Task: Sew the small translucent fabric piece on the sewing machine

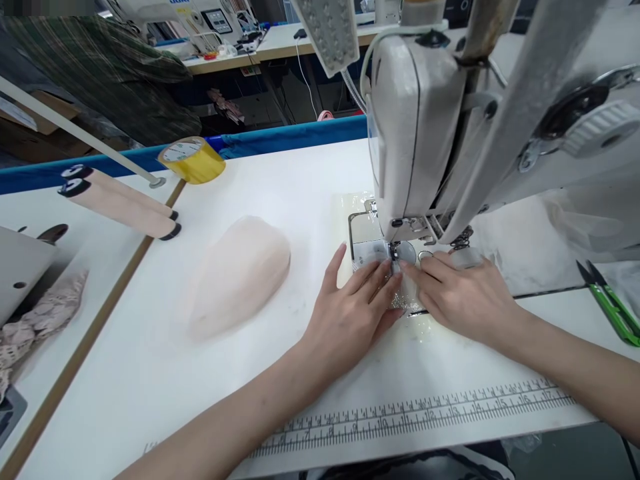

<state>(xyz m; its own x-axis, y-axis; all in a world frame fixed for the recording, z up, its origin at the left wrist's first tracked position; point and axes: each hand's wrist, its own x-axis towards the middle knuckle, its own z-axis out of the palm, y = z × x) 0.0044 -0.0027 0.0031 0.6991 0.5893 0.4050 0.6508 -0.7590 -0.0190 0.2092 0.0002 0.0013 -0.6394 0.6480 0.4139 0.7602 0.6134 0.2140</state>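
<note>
At the needle of a white sewing machine (420,133), both my hands meet palm down. My left hand (350,313) lies on the machine bed left of the presser foot (394,252), fingers stretched and spread, fingertips beside the foot. My right hand (460,287) is on the other side, fingers bent and pressed together, with a pale band (466,258) around one finger. Whatever lies under the fingertips is hidden. A shiny clear film (407,297) shows between the hands. Left of them a beige, rounded, sheer-looking cup piece (245,273) rests on the white table.
Green-handled thread snips (613,303) lie at the right. A yellow tape roll (193,160) and two beige rollers (120,200) are at the back left. Beige lace (43,320) sits far left. A printed ruler (410,420) runs along the front edge. A person in plaid (100,73) stands beyond.
</note>
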